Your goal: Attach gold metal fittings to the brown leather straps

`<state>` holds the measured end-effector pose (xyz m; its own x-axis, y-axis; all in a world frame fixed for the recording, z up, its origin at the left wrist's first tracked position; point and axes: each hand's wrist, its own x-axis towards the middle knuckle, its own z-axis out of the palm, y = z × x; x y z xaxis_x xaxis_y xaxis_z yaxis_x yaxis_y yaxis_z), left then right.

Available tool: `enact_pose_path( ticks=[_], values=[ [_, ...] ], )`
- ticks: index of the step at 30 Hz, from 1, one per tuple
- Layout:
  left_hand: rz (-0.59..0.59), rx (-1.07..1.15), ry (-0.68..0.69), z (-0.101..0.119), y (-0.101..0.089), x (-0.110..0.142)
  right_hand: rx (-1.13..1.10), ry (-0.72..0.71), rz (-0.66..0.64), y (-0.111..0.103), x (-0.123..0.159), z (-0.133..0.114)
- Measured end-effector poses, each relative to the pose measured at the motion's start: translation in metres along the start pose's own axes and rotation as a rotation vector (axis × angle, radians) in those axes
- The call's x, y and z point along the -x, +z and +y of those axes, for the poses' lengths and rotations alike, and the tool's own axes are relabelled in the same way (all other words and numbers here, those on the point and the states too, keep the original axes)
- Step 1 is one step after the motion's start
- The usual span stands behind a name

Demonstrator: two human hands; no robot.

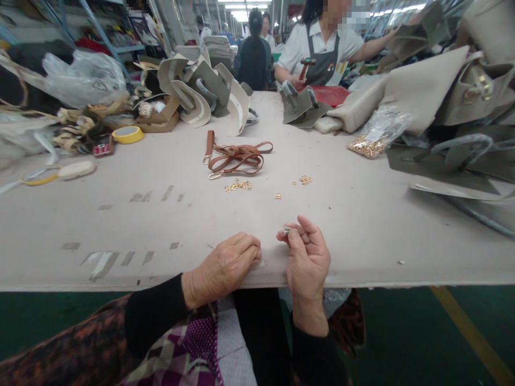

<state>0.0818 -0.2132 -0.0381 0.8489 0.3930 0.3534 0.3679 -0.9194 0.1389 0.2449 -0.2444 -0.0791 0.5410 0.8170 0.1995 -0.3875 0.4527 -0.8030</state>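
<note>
Near the front edge of the table, my right hand (pixel 308 257) is turned palm up. Its thumb and fingers pinch a small pale, crumpled-looking piece (pixel 288 230), too small to name. My left hand (pixel 225 264) rests on the tabletop with its fingers curled together; whatever they hold, if anything, is hidden. Beyond the hands lie a pile of small gold metal fittings (pixel 238 186), a pair of gold rings (pixel 278 197) and a small group of gold rings (pixel 306 180). Behind these sits a coiled brown strap (pixel 241 158) with metal clasps.
Yellow tape (pixel 128 134) and a cardboard box (pixel 159 120) lie at the left. Grey-green and cream bag parts (pixel 213 88) stand at the back. A plastic bag of gold fittings (pixel 374 134) lies right, beside stacked bags (pixel 475 96). Across the table a co-worker (pixel 322 48) holds a hammer (pixel 306 65).
</note>
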Motion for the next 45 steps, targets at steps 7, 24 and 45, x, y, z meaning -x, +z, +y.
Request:
enact_pose_path(
  ticks=[7,24,45],
  values=[
    [0.011,0.004,0.030,0.002,-0.006,0.006,-0.027,-0.014,-0.024,0.001,0.001,0.000],
    [0.036,0.102,0.006,0.005,-0.017,0.026,0.001,-0.012,-0.019,-0.001,0.000,0.003],
    [0.113,0.261,-0.240,0.017,-0.057,0.089,0.101,-0.022,0.020,0.000,-0.001,0.000]
  ],
)
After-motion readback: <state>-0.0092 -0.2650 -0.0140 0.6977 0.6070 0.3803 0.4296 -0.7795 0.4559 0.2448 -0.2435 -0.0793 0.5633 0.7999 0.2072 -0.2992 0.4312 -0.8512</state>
